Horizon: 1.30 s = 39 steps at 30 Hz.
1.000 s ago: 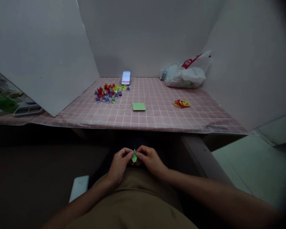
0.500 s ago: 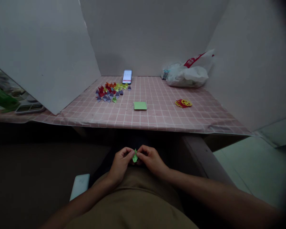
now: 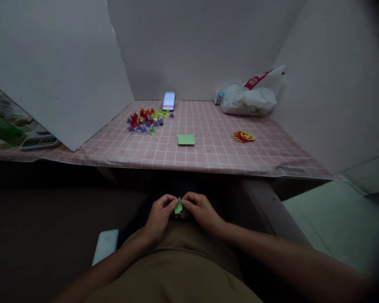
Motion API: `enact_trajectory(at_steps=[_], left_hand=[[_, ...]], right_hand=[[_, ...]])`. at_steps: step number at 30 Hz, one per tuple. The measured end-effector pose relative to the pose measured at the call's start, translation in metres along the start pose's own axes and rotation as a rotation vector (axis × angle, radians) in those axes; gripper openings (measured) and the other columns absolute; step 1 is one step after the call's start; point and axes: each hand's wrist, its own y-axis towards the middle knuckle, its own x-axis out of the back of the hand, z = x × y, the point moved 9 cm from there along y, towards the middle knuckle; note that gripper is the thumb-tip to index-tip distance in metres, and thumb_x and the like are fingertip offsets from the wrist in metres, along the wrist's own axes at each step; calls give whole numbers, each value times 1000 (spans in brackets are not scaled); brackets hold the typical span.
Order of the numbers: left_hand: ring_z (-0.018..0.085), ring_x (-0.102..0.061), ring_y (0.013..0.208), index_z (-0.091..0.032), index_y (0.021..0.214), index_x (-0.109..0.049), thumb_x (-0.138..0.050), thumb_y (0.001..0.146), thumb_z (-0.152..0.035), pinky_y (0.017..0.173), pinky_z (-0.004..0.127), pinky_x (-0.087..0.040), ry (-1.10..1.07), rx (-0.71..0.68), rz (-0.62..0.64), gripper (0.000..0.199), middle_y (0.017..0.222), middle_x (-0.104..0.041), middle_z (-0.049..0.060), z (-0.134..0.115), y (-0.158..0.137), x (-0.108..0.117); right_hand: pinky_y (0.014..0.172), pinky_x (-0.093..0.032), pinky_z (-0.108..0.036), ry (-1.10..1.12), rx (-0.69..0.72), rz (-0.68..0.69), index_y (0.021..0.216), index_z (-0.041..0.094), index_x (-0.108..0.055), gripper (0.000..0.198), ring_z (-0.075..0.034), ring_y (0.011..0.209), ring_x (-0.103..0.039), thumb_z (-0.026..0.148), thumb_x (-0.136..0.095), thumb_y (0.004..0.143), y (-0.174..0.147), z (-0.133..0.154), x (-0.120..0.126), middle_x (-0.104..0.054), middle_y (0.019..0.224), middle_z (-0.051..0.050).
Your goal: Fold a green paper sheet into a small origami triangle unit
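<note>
A small piece of folded green paper is pinched between both hands above my lap, its pointed tip upward. My left hand grips its left side with thumb and fingers. On the other side, my right hand pinches the right edge, fingers curled. Parts of the fingertips behind the paper are hidden. Beyond the hands, a stack of green paper squares lies near the front of the table. To its left sits a cluster of small folded paper pieces in red, orange, yellow, purple and green.
The table has a pink checked cloth. At the back stand a lit phone and a white plastic bag. Red and yellow cut-out pieces lie at the right. White panels enclose the table. A white box-like object rests beside my left forearm.
The green paper has turned slightly between my fingers, showing a broader face. Both hands stay almost in the same place.
</note>
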Motion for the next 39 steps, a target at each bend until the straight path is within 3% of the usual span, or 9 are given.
enact_trajectory(at_steps=[20, 30, 39], left_hand=[[12, -50, 63, -14, 78, -61, -66, 78, -36, 61, 23, -40, 82, 1, 37, 22, 68, -58, -1, -9, 0, -4], [12, -47, 62, -15, 73, -60, -64, 80, -37, 61, 24, -37, 123, -19, 46, 24, 66, -54, -2, -8, 0, -4], [12, -46, 62, -15, 74, -61, -61, 81, -38, 61, 24, -35, 214, -25, 111, 24, 66, -55, -2, -9, 0, -9]], right_hand=[[51, -39, -22, -228, 93, -82, 67, 17, -56, 18, -11, 53, -54, 25, -57, 83, -4, 13, 5, -58, 58, 1], [55, -41, -24, -149, 76, 24, 71, 16, -57, 21, -12, 55, -56, 32, -56, 84, -4, 15, 0, -59, 59, 1], [52, -39, -23, -178, 74, -5, 69, 17, -57, 18, -11, 51, -53, 30, -59, 82, -1, 17, 4, -55, 57, 3]])
